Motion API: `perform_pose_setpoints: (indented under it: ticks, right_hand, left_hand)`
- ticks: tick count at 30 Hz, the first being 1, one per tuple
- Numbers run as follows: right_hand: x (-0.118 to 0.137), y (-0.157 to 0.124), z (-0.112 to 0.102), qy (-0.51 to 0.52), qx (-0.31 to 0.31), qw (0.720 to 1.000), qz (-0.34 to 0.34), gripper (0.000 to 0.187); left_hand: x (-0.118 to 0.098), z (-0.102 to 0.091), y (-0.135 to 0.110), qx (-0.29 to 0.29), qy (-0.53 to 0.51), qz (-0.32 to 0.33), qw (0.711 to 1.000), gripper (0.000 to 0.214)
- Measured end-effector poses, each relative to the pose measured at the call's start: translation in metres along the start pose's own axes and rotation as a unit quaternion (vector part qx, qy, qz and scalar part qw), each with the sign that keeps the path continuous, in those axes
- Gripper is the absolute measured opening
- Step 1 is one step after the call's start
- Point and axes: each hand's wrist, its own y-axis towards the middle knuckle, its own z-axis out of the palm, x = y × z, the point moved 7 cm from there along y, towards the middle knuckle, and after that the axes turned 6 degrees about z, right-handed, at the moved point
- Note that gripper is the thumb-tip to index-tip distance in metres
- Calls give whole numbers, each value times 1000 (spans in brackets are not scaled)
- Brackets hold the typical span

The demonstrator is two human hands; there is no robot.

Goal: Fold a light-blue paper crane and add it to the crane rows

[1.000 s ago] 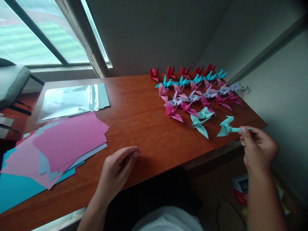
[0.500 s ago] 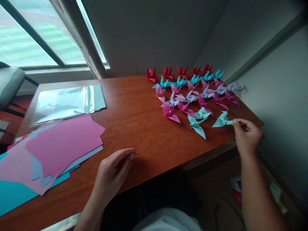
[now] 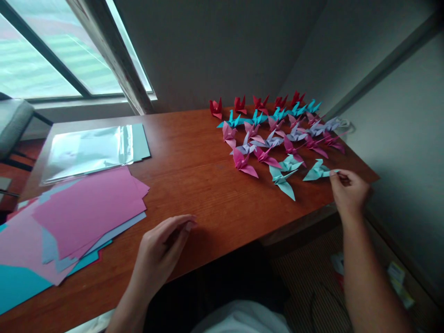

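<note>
My right hand [image 3: 349, 190] pinches the pointed end of a pale mint paper crane [image 3: 315, 171] at the right of the table, with thumb and fingers together. The crane appears to rest on the wood. To its left sit two more mint cranes, the nearer one [image 3: 283, 183] with its wings spread. My left hand [image 3: 162, 247] rests by the table's front edge, thumb and fingers drawn together, with nothing visible in them. Behind the mint cranes stand rows of folded cranes: magenta [image 3: 243, 162], lilac [image 3: 270, 140], pink [image 3: 229, 133], bright blue [image 3: 233, 121] and red [image 3: 215, 109].
Loose paper sheets in pink [image 3: 93, 203], lilac and blue lie fanned at the left of the wooden table [image 3: 187, 171]. A clear plastic packet [image 3: 86, 150] with pale green paper lies behind them. A grey chair [image 3: 14, 122] stands beyond the left edge; a wall borders the right.
My right hand has shifted slightly left along the mint crane's end, still pinching it. My left hand keeps its pose. The whole view has drifted a little.
</note>
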Motion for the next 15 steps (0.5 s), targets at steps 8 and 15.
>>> perform_pose_setpoints:
  ticks: [8,15]
  right_hand:
    - [6,9,13,-42,-10,999,-18,20]
    - [14,18,27,-63,-8,998,-28,22]
  left_hand:
    - [3,0,-2,2,8,4,1000,15]
    - [2,0,-2,1,1,6,1000,14]
